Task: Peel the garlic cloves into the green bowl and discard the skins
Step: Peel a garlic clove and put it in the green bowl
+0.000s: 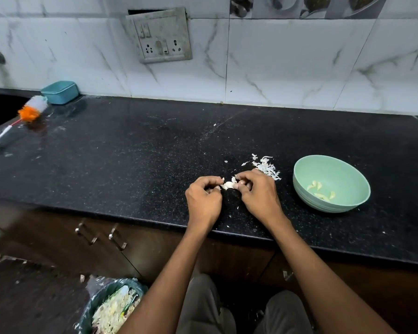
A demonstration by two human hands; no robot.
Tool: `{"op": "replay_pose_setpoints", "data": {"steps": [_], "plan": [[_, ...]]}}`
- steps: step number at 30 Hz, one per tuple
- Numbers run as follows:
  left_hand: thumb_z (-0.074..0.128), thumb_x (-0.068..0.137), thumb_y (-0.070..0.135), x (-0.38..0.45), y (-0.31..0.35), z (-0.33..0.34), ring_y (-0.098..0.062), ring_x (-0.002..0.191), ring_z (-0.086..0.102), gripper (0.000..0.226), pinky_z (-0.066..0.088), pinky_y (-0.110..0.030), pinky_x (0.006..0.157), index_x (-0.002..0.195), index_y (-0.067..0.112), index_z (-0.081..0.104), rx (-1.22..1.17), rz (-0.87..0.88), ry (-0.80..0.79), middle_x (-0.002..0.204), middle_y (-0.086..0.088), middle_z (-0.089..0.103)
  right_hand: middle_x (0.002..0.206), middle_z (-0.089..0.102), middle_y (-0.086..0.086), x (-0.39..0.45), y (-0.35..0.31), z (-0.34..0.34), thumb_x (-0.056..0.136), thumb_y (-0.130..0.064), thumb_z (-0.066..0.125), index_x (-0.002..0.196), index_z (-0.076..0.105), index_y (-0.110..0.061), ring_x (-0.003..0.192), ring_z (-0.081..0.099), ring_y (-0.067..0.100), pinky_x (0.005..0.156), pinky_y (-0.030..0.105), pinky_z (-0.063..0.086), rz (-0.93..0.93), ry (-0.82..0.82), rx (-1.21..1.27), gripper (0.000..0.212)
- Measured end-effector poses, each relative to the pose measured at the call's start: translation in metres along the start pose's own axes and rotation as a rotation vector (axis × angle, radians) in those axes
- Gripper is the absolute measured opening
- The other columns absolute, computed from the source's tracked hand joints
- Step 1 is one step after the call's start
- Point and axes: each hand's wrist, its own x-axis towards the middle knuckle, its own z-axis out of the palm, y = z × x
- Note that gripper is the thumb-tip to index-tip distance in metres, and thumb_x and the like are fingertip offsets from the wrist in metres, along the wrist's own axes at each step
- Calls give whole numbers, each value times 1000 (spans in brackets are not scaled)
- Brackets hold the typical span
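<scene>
Bin (99, 307): on the floor at lower left, with pale scraps inside.
Left hand (203, 201): fingers curled, its grip pinches the garlic (228, 184) from the left.
Garlic: just above the black counter (130, 153), between both hands.
Right hand (258, 192): fingers curled, pinching the same garlic.
Skins (267, 167): small pile on the counter, just behind the right hand.
Green bowl (348, 174): right of the skins, some peeled cloves (320, 190) inside.

We see the left hand (204, 201) and right hand (258, 192) pinching a garlic clove (228, 184) between curled fingers (242, 176) above the black surface (130, 153). Loose skins (267, 168) lie just beyond the right hand. Peeled cloves (321, 190) rest inside the green bowl (299, 184) to the right. A bin (101, 309) stands below.
</scene>
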Motion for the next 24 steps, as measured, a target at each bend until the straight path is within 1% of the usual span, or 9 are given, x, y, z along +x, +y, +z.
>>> {"op": "replay_pose_setpoints", "data": {"steps": [3,5,7,9,11,15,19,22,24], "plan": [[64,84,-7,1,-1,1,7,83,66,30,46,-6,75,87,20,77,3,12,-18,97,8,75,87,73,-2,-1,1,-1,84,-9,82,99,78,-12,69,62,5,73,24,55,44,129,122,15],[67,85,-4,1,-2,2,4,84,67,28,48,-8,75,89,21,77,14,33,-35,98,8,75,85,75,-4,-3,0,-1,83,-5,82,96,79,-10,70,66,4,72,19,55,78,175,222,14],[69,87,-1,1,-1,3,1,84,68,26,50,-10,74,97,22,78,31,63,-75,100,8,75,84,76,-6,-6,-2,-1,83,-1,82,94,79,-9,72,67,0,73,15,53,118,176,305,14],[70,90,0,0,1,5,-1,89,68,27,50,-10,75,108,19,77,45,109,-129,105,8,74,84,75,-7,-10,-5,-2,83,4,80,95,79,-10,71,66,-4,72,13,52,169,163,400,18],[71,90,2,0,3,8,-3,92,68,26,51,-11,76,111,17,77,59,156,-173,106,7,73,83,76,-4,-13,-6,-4,81,6,80,93,79,-13,70,67,-1,71,15,54,220,142,496,22],[74,90,7,1,6,12,-3,90,70,14,54,-16,78,98,17,81,89,173,-228,98,7,76,77,76,-1,-13,-7,-10,77,2,86,83,77,-15,65,68,4,60,16,53,271,105,640,20],[76,88,6,2,7,10,-7,86,73,9,56,-21,81,91,14,81,-2,111,-249,89,5,78,71,72,0,-13,-6,-15,78,-2,86,78,74,-11,60,62,5,55,16,48,296,67,715,16],[77,87,6,5,7,10,-12,86,73,11,59,-31,84,89,16,79,-43,53,-269,88,1,78,65,67,-3,-11,-4,-18,84,-6,81,76,69,-15,59,58,7,49,17,44,318,-26,729,17],[79,85,4,7,7,10,-14,80,70,14,60,-38,84,89,17,77,-77,-5,-281,87,-7,77,63,65,-6,-10,-2,-19,87,-7,79,76,68,-15,58,56,7,48,17,42,324,-78,721,17]]}}
